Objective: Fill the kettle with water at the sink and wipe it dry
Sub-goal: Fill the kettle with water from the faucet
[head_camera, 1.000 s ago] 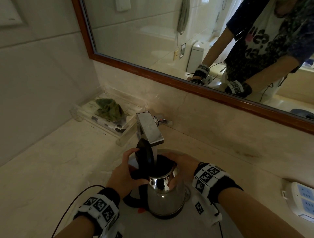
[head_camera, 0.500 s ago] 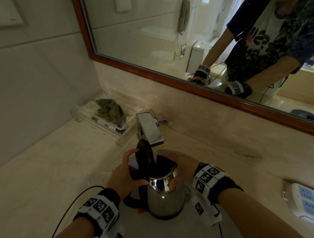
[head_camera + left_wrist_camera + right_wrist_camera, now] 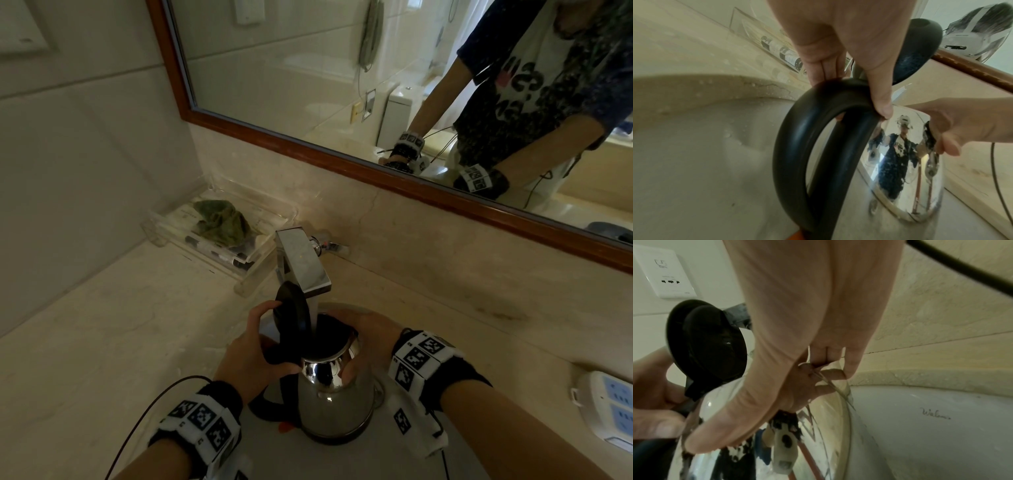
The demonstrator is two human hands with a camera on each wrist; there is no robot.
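Observation:
A steel kettle (image 3: 334, 401) stands in the sink basin (image 3: 308, 459) under the square chrome faucet (image 3: 301, 262). Its black lid (image 3: 291, 313) is tipped up and open. A pale stream seems to run from the spout into the opening. My left hand (image 3: 253, 356) grips the top of the black handle (image 3: 797, 146), thumb on the near side. My right hand (image 3: 368, 329) wraps the kettle's upper body (image 3: 818, 434), fingers over the far side and thumb in front. A crumpled green cloth (image 3: 221, 222) lies on a clear tray at the back left.
The clear tray (image 3: 161, 226) holds small toiletry bottles against the wall. A white power strip (image 3: 609, 407) lies on the counter at right. A wood-framed mirror (image 3: 342, 161) runs above the backsplash. Water drops dot the basin rim (image 3: 715, 84).

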